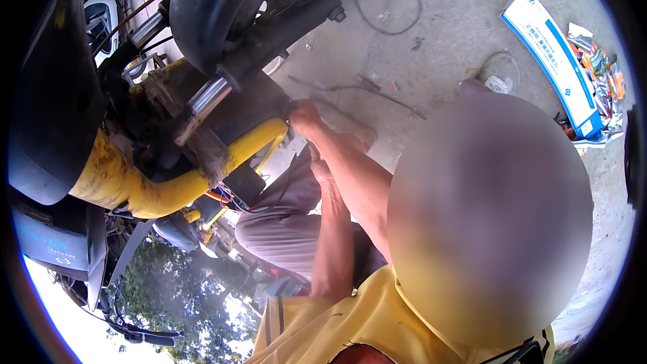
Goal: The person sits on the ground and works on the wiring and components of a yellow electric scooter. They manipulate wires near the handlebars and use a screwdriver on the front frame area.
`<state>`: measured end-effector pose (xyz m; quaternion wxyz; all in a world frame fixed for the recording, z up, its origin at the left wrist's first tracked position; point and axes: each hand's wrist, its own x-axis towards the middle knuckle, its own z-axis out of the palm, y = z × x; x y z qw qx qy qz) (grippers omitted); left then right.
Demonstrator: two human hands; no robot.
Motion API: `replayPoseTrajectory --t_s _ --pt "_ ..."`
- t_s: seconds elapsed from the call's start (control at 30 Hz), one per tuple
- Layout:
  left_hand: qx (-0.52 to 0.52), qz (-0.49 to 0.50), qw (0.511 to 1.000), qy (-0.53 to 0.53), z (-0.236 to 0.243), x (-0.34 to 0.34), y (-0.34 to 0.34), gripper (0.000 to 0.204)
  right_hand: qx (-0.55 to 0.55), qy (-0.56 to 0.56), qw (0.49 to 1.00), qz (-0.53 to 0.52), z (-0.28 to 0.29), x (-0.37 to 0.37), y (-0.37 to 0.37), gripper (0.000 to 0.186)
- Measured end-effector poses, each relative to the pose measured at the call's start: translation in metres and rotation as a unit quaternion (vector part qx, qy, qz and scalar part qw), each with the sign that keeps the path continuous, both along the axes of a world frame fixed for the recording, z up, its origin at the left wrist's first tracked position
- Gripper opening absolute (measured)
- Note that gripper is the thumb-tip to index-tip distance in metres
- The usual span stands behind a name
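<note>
My right hand [304, 117] is closed at the curved end of a yellow frame tube [263, 140], beside the dark underside of a scooter; what its fingers hold is hidden. Just below it is my left hand [322, 167], close against my right forearm, which hides most of its fingers. The yellow frame [141, 192] runs left to the scooter's front end. Above it are a chrome fork tube [207, 96] and a black wheel [212, 17]. Under the tube sit a small black box [244, 184] and loose coloured wires [226, 197].
A blurred round patch covers much of the right side. Beyond it, a white and blue carton [549, 54] lies by colourful wrappers [610, 87] on the concrete. A shoe [500, 74] and thin cables [384, 93] are on the ground. Another scooter [101, 17] stands upper left.
</note>
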<state>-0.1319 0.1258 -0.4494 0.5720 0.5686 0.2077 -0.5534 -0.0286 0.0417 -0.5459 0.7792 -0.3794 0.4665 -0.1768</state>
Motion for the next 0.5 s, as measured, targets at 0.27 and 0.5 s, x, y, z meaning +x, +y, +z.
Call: replayPoseTrajectory --t_s 0.27,0.5 --pt "0.003 0.007 1.0 -0.009 0.004 0.002 0.007 0.044 0.064 0.004 0.998 -0.01 0.003 0.01 0.009 0.027" --pt "0.005 0.014 1.0 -0.021 0.008 0.008 0.011 0.044 0.185 -0.067 0.979 -0.061 -0.002 0.013 0.011 0.025"
